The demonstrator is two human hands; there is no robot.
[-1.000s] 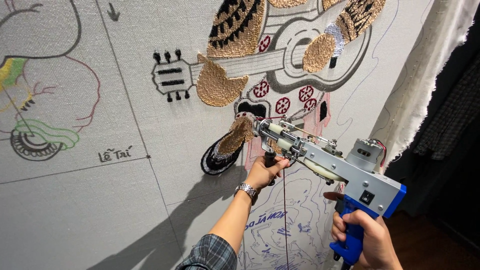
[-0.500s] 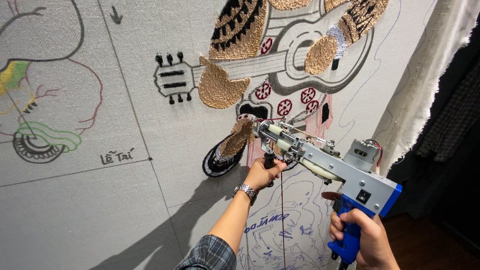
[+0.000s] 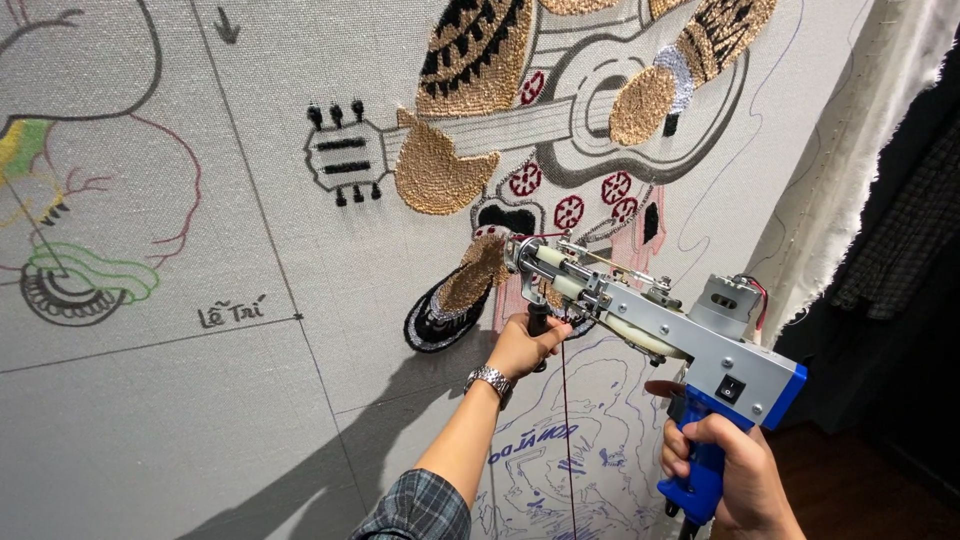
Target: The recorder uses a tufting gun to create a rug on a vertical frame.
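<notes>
A coarse grey woven cloth hangs stretched, bare at lower left, bearing nubbly gold and black tufted patches. The left hand is closed around the front handle of a metal-and-blue tufting gun, whose tip presses the cloth. The right hand clasps its blue grip near the frayed right edge.
</notes>
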